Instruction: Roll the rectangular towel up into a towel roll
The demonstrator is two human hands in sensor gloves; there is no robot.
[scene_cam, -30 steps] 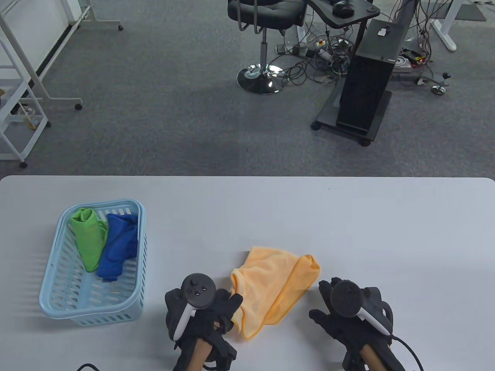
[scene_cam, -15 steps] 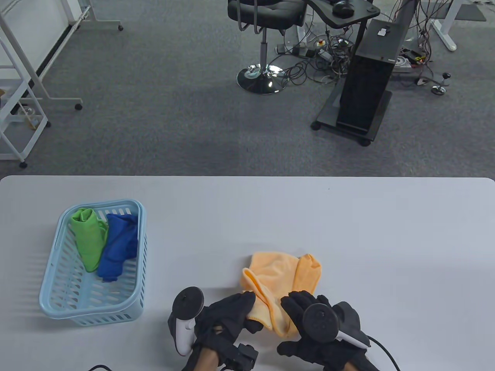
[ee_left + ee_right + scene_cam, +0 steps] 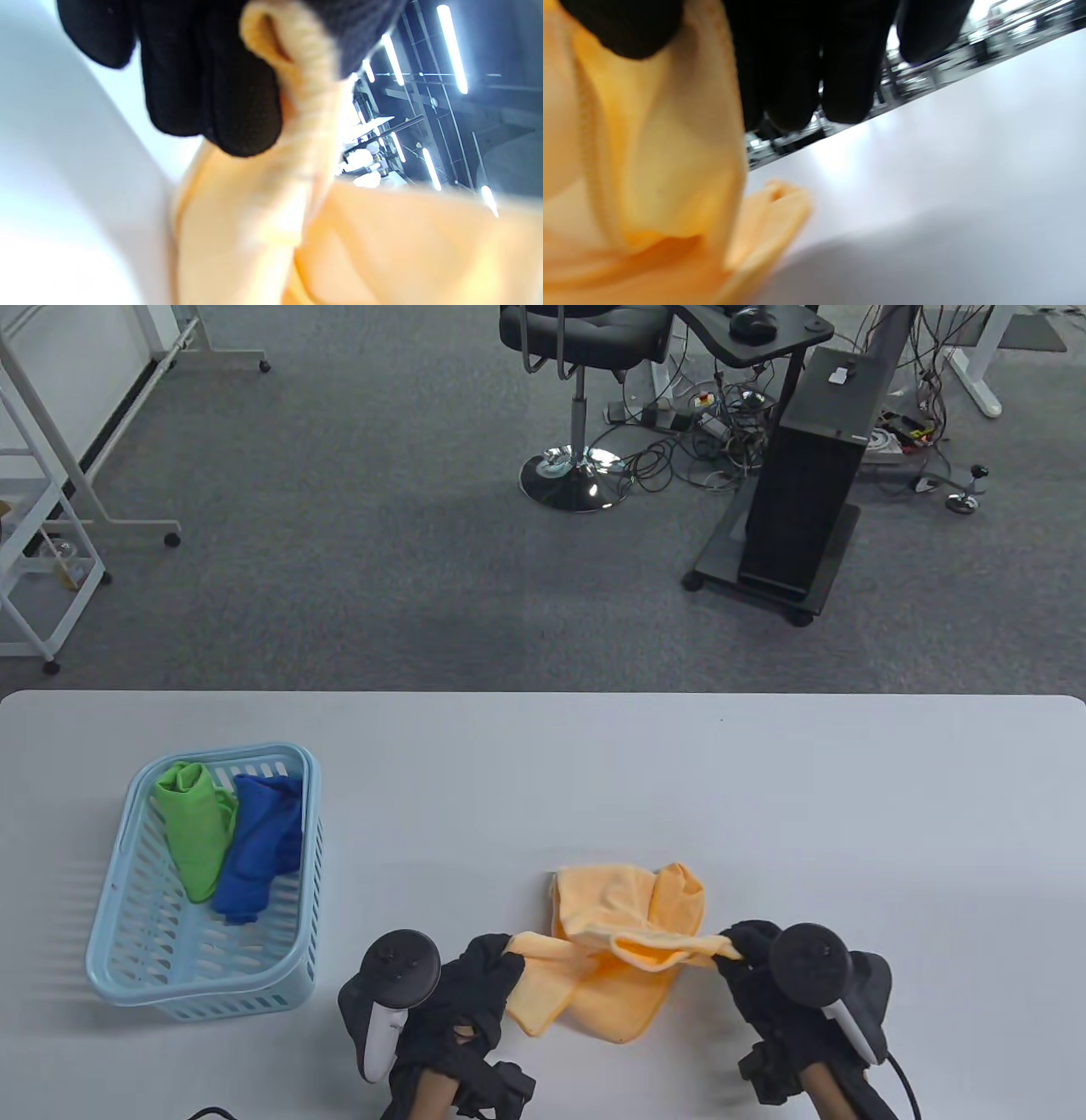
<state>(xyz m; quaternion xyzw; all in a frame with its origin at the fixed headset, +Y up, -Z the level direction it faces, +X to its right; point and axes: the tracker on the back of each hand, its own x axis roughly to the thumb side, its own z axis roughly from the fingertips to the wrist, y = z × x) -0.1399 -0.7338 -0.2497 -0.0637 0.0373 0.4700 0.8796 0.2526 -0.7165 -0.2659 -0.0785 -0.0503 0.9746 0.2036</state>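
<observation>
An orange towel point(image 3: 615, 954) lies crumpled on the white table point(image 3: 764, 814) near the front edge. My left hand point(image 3: 492, 971) grips its left end. My right hand point(image 3: 742, 954) grips its right end, and the near edge is stretched between them, a little above the table. In the left wrist view the black gloved fingers point(image 3: 212, 84) close around a bunched orange hem point(image 3: 297, 76). In the right wrist view the gloved fingers point(image 3: 797, 63) pinch orange cloth point(image 3: 649, 169) against the palm. The far part of the towel rests on the table.
A light blue plastic basket point(image 3: 119, 933) stands at the left of the table and holds a green towel point(image 3: 195, 831) and a blue towel point(image 3: 259, 857). Beyond the table's far edge are grey carpet, an office chair point(image 3: 581, 356) and a black stand point(image 3: 797, 500).
Both hands took hold of the towel's near edge and moved apart, the left one to the left, the right one to the right. The edge now stretches between them.
</observation>
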